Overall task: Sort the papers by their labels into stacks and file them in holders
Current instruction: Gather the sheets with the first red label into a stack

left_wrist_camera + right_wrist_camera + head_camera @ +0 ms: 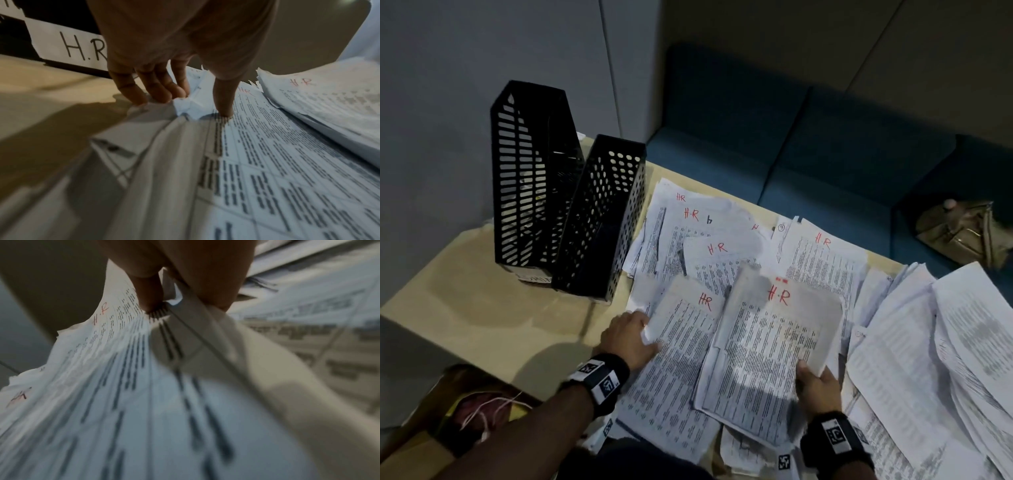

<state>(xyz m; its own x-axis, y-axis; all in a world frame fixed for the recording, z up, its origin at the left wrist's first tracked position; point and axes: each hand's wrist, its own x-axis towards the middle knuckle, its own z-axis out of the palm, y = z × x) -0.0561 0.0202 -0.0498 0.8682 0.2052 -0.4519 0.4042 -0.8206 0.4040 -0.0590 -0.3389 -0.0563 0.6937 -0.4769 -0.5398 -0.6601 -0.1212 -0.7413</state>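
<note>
While both hands pinch HR-marked papers, only the left wrist view shows a holder's H.R label.

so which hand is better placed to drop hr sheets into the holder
Probably the left hand: it pinches the edge of an HR sheet nearest the HR-labelled holder. The right hand holds its sheets farther away.

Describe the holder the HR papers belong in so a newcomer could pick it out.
On the beige table, left of the spread papers, stand two black holders. Take the shorter, nearer holder: round holes, not slots, and a white H.R label on its base.
</note>
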